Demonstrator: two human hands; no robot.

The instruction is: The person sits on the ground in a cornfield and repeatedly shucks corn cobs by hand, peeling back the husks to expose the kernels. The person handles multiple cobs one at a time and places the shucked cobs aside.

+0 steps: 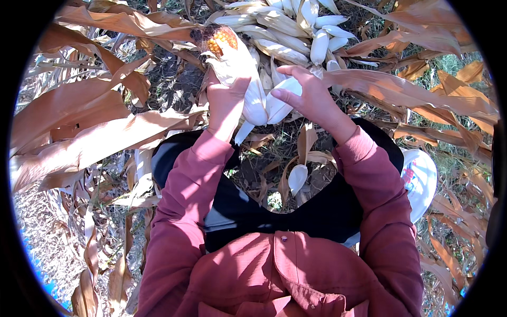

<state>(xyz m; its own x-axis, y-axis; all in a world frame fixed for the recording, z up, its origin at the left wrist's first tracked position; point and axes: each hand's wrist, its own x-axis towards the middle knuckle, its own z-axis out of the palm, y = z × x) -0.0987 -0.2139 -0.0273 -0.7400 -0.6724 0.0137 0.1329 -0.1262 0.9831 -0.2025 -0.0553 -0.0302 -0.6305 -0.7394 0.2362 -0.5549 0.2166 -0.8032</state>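
My left hand [225, 93] grips an ear of corn [248, 85] still wrapped in pale husk along most of its length. Yellow kernels [221, 41] and dark silk show at its upper tip. Close by on the right, my right hand [307, 89] has its thumb and index finger spread apart. Its thumb lies over a pale loose husk leaf [279, 105] beside the ear; its other fingers are mostly hidden. Beyond both hands lies a heap of corn ears in pale husks [283, 29].
Dry corn leaves stretch in from the left [83, 146] and right [408, 91]. A white round object with coloured print [422, 182], perhaps a bucket or lid, stands beside my right knee. A husk scrap [298, 178] lies on the littered ground between my legs.
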